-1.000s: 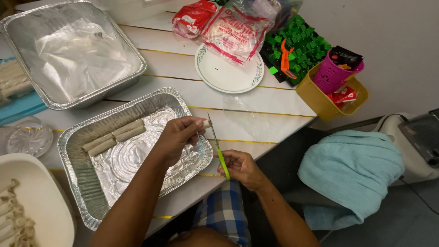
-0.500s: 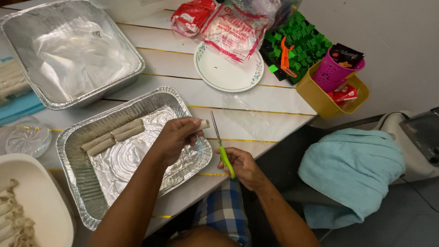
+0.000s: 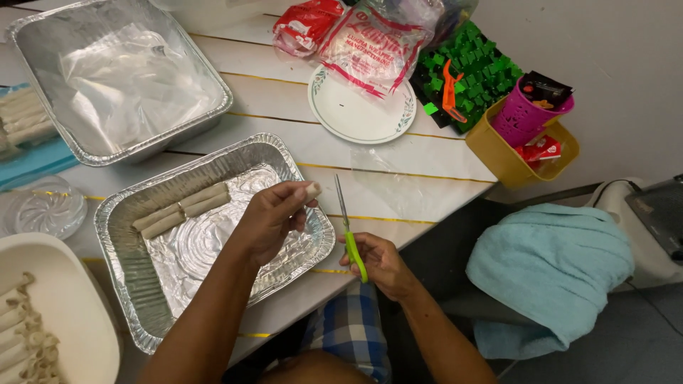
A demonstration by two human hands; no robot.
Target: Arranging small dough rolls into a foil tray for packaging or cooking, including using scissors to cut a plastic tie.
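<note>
Green-handled scissors (image 3: 348,227) clamped in right hand (image 3: 380,262); left hand (image 3: 274,217) fingers pinch, seemingly, pale roll (image 3: 311,190).

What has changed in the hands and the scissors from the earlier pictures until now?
The right hand swung the green-handled scissors more upright, blades toward the roll held by the left hand. Both grips stayed as they were; the foil tray and its rolls did not move.

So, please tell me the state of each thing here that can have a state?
left hand: pinching a pale roll over the foil tray
right hand: gripping green-handled scissors, blades together, pointing away
foil tray: holds a few rolls
white plate: partly under plastic packets
</note>
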